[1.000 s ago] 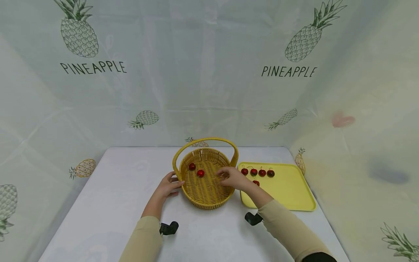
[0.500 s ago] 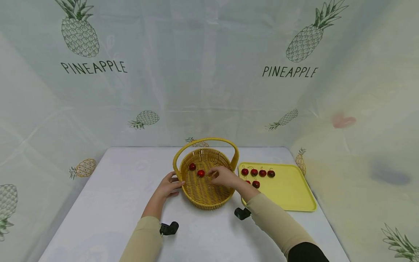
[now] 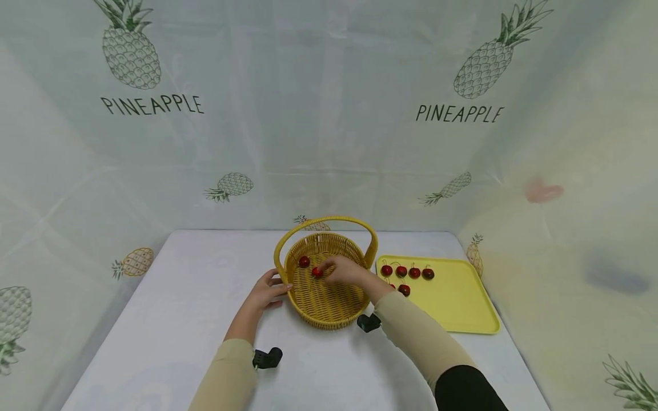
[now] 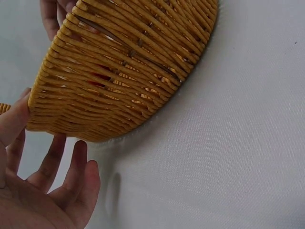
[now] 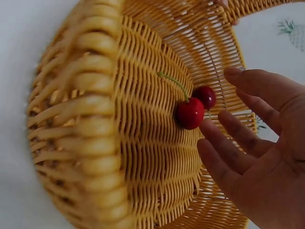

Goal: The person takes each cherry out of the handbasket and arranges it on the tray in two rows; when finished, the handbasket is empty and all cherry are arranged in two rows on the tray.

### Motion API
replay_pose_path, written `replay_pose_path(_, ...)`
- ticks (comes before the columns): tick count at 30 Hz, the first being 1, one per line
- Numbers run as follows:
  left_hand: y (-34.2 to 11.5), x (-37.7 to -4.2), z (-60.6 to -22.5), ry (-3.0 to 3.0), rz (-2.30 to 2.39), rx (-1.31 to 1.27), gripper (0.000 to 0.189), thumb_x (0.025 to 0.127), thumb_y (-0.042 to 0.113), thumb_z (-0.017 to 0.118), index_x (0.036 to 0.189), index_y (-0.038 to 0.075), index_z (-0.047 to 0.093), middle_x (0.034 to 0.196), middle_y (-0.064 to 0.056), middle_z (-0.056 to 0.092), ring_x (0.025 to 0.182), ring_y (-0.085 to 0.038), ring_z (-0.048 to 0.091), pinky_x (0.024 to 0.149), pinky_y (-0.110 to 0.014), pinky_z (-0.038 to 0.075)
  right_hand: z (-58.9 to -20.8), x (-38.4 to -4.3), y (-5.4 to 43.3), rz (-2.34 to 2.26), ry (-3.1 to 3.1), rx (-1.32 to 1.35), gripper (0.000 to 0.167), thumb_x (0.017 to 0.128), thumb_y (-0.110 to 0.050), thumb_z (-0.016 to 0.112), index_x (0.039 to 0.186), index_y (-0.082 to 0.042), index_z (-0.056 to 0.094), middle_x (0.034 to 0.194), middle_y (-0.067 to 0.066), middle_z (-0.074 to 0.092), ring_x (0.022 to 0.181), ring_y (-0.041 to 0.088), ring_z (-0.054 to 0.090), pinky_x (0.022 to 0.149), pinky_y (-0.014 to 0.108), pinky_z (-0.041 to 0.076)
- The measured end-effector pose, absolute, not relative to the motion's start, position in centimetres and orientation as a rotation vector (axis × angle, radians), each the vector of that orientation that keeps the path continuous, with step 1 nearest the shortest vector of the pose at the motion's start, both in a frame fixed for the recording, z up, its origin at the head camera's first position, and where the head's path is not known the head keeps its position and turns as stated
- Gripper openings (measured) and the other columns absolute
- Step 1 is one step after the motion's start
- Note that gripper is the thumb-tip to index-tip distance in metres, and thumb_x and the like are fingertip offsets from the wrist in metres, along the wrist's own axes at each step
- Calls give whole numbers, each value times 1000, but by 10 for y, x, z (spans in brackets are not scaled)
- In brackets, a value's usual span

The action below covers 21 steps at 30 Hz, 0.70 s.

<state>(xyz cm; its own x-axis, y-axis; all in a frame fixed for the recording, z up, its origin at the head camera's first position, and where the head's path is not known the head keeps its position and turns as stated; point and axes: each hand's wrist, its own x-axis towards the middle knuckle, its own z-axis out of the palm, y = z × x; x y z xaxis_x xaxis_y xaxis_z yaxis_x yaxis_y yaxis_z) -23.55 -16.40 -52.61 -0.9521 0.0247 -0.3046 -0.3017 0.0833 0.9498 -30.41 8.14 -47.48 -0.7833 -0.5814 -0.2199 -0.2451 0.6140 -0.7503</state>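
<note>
My left hand holds the yellow wicker basket at its left rim, thumb on the rim and some fingers against the outer wall. Two cherries lie inside the basket: a bright red cherry with a green stem and, just behind it, a darker cherry. Over the basket's interior, my right hand reaches in from the right. Its fingers are spread and loosely bent in the right wrist view, close beside the bright red cherry, with nothing held between them.
Right of the basket lies a yellow tray with several dark red cherries toward its left side. The basket's tall handle arches over its back part. A white table lies underneath, with a pineapple-print curtain behind.
My right hand has moved left across the basket, from its right side to the bright red cherry. More of the tray's cherries show now. My left hand stays at the rim.
</note>
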Motion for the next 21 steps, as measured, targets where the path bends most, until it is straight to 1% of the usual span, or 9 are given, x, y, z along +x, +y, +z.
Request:
replay_pose_path(6, -165, -236, -528, 2115, 1962, -270, 59, 93, 11, 68, 145, 9, 41, 137, -24, 48, 98, -24, 64, 86, -55, 48, -478, -313, 76, -955, 2378, -676, 45, 84, -8, 76, 127, -5, 63, 128, 11, 60, 120, 31, 52, 95, 42, 45)
replay_pose_path(10, -165, -235, -527, 2113, 1963, -268, 59, 92, 11, 68, 145, 8, 41, 137, -25, 48, 99, -25, 63, 86, -57, 48, -480, -317, 73, -917, 2369, -640, 46, 85, -8, 75, 129, -8, 62, 131, 10, 58, 124, 31, 50, 98, 44, 43)
replay_pose_path(14, -164, -236, -527, 2115, 1957, -282, 59, 92, 12, 69, 144, 10, 43, 135, -23, 50, 99, -26, 63, 86, -54, 49, -485, -323, 69, -883, 2381, -613, 48, 85, -10, 76, 130, -11, 62, 132, 8, 57, 123, 28, 50, 98, 43, 44)
replay_pose_path(21, -163, -236, -528, 2139, 1952, -275, 59, 91, 14, 71, 142, 9, 44, 134, -22, 51, 98, -25, 64, 83, -50, 51, -493, -330, 63, -891, 2381, -578, 46, 85, -8, 75, 130, -11, 63, 131, 8, 57, 121, 27, 51, 97, 43, 44)
